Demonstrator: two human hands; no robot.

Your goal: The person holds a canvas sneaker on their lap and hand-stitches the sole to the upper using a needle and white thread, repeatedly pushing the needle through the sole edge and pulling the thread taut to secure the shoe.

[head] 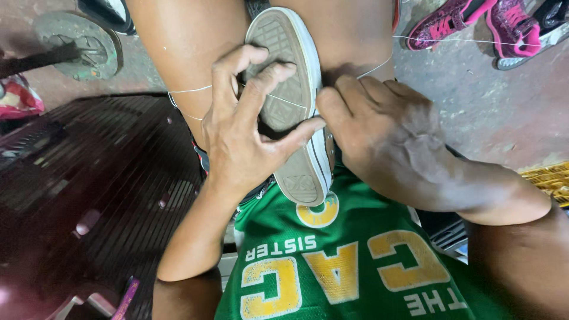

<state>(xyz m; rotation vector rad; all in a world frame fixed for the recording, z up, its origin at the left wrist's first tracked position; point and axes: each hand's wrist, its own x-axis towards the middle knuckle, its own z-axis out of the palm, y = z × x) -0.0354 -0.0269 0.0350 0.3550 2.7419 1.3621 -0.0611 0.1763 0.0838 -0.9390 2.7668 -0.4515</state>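
Note:
A white sneaker [294,112] lies sole-up between my knees, its grey ridged sole facing me. My left hand [246,133] grips it from the left, thumb and fingers spread over the sole. My right hand [379,133] presses against the shoe's right edge, fingers pinched at the rim. A thin white thread [189,90] runs across the sole and off to both sides, another length stretching toward the upper right.
A dark slatted bench or crate [95,178] fills the left. A round metal stand [80,44] sits at upper left. Pink sneakers [474,24] lie on the concrete floor at upper right. A yellow crate corner [548,178] shows at right. I wear a green jersey [332,266].

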